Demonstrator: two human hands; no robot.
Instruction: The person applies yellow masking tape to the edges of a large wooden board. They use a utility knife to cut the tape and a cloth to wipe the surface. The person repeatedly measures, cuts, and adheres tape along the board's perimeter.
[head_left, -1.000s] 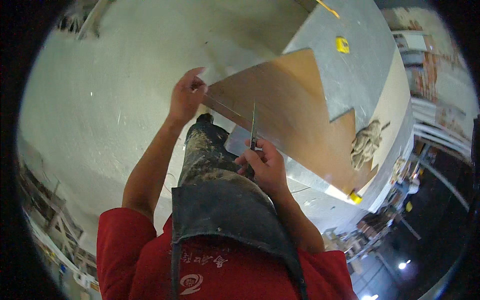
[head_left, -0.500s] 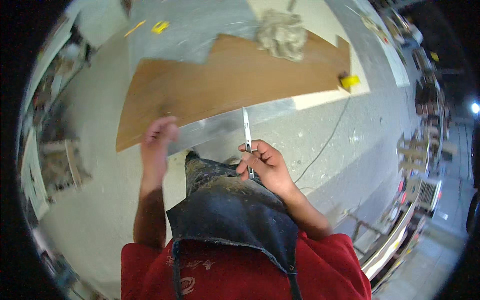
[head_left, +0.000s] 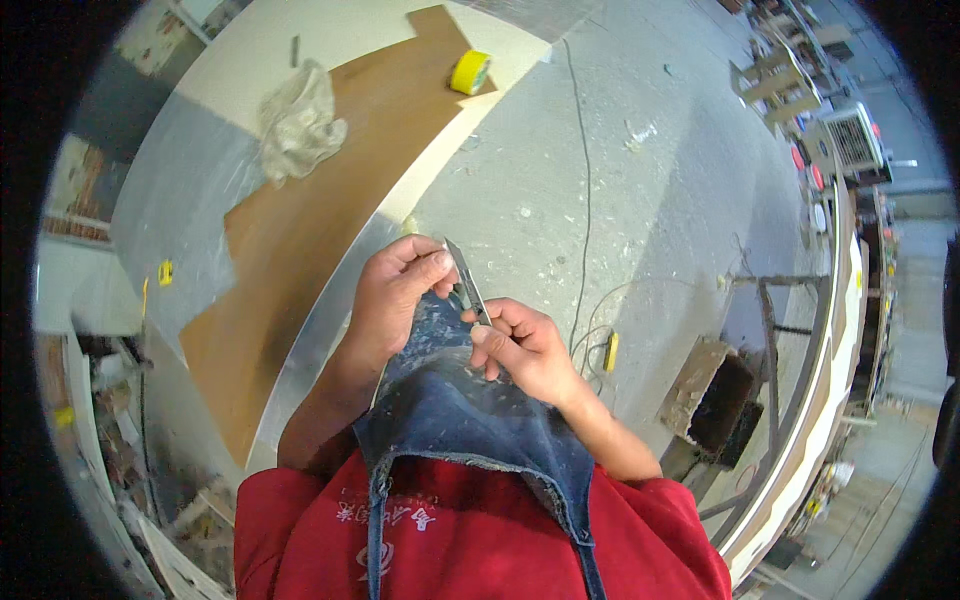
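— Where are you standing?
— In your workshop: dusty concrete floor (head_left: 640, 190), a brown plywood sheet (head_left: 300, 230) on the worktop (head_left: 250, 70), yellow tape roll (head_left: 470, 72), a metal trestle (head_left: 770, 320), cables trailing.

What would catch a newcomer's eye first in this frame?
At centre, both hands meet on a slim metal utility knife: the left hand pinches near its tip, and the right hand grips its lower end above a paint-stained denim apron. To the upper left lies a long brown board, with a yellow tape roll and a crumpled cloth on it.
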